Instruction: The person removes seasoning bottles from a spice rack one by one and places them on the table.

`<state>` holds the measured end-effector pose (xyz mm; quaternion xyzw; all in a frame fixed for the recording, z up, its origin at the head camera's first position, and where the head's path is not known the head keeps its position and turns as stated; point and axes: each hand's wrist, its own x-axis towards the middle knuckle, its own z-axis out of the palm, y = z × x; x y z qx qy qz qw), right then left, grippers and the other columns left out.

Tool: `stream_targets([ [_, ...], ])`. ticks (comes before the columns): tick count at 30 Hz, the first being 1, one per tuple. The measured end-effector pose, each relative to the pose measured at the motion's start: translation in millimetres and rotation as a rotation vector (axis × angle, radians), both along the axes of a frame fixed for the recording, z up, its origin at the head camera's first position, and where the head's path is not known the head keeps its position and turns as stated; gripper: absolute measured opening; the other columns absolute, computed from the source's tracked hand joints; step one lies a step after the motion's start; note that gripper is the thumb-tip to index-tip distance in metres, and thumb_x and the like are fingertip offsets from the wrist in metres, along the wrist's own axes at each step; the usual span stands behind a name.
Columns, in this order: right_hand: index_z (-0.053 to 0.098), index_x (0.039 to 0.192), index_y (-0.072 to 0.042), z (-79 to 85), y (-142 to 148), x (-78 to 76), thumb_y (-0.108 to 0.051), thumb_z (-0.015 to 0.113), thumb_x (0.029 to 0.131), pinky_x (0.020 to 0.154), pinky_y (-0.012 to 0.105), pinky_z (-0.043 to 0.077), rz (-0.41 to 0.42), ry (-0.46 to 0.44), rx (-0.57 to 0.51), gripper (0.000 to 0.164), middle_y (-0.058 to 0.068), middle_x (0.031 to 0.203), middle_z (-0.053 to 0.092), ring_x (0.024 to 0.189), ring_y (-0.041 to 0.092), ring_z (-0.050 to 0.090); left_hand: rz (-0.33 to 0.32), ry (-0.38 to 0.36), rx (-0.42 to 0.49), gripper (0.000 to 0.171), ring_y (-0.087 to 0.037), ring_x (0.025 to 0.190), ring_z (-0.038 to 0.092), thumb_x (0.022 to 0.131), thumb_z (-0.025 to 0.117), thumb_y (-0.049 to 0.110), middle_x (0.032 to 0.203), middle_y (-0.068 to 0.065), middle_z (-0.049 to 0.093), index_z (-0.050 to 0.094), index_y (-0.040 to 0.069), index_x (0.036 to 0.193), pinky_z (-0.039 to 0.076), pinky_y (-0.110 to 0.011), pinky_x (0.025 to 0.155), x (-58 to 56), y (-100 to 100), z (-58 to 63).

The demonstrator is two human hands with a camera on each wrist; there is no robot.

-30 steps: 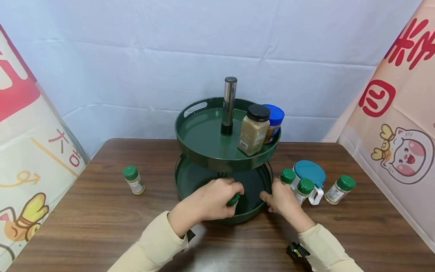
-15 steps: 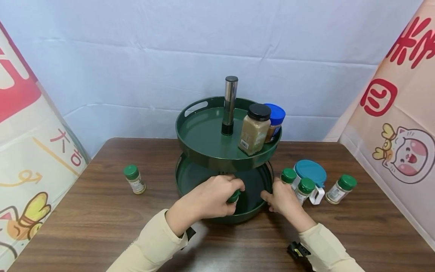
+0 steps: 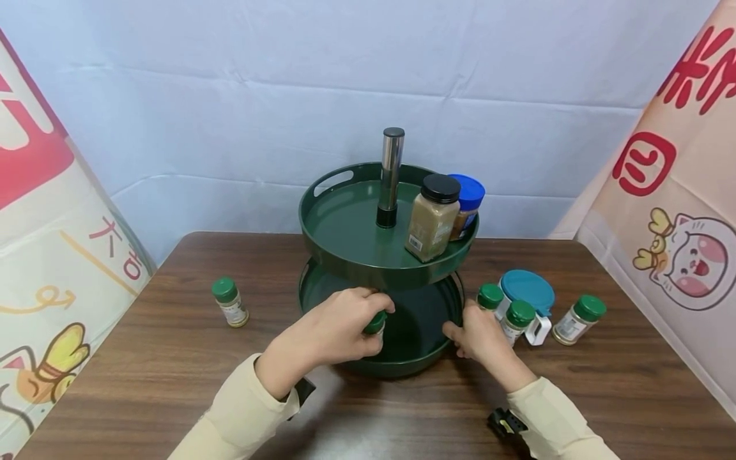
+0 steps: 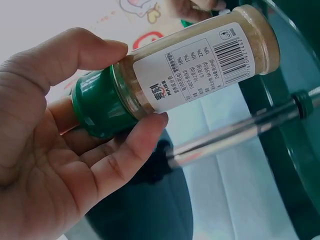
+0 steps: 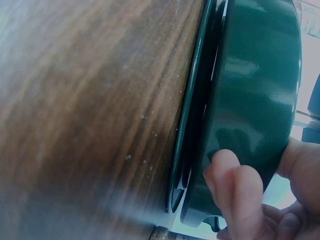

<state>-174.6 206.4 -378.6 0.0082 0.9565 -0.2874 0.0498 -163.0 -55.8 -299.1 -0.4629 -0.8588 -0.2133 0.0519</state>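
My left hand [image 3: 336,322] grips a spice jar [image 4: 195,65] by its green lid [image 4: 100,102], thumb on one side and fingers on the other. In the head view this jar is over the front of the lower tray of a green two-tier turntable [image 3: 397,367], mostly hidden by the hand. The left wrist view shows its label, barcode and tan contents. My right hand [image 3: 480,332] holds the right rim of the lower tray, with fingertips [image 5: 247,185] on the outer wall [image 5: 255,90] and the thumb toward the rim.
A black-lidded jar [image 3: 431,227] and a blue-lidded jar [image 3: 462,220] stand on the upper tray. Right of the turntable are green-lidded jars [image 3: 520,316] and a blue-lidded container [image 3: 526,291] with a white handle. Another green-lidded jar [image 3: 232,310] stands left on the wooden table.
My left hand has moved left with the spice jar, away from the middle of the lower tray. The right hand keeps its hold on the tray rim.
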Motion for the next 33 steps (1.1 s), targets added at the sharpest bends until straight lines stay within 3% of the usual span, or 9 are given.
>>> stream_targets([
  [6,0.042,0.114,0.015,0.7,0.5,-1.4,-0.018,0.057,0.085,0.048,0.03,0.044,0.0,-0.008,-0.004,0.047,0.005,0.053,0.054,0.044,0.014,0.056,0.056,-0.026,-0.004,0.032,-0.014,0.074,0.046,0.077,0.064,0.006,0.092,-0.003,0.058,0.062,0.006,0.109,0.041,-0.025,0.062,-1.4,-15.7,3.9],
  [20,0.04,0.117,0.016,-1.8,1.4,-0.4,-0.017,0.056,0.085,0.046,0.03,0.044,0.011,-0.003,-0.024,0.05,0.005,0.051,0.054,0.044,0.014,0.056,0.178,0.004,0.02,0.029,-0.011,0.069,0.048,0.074,0.067,0.006,0.096,-0.003,0.057,0.062,0.006,0.103,0.043,-0.026,0.061,-8.9,-54.0,-0.6],
  [33,0.042,0.114,0.015,-0.4,0.3,0.1,-0.018,0.057,0.085,0.049,0.03,0.044,-0.002,-0.002,-0.007,0.046,0.004,0.053,0.055,0.045,0.014,0.056,0.317,0.0,0.047,0.032,-0.015,0.077,0.055,0.072,0.069,0.004,0.098,-0.005,0.059,0.062,0.004,0.103,0.046,-0.03,0.064,-16.8,-96.7,-5.8],
])
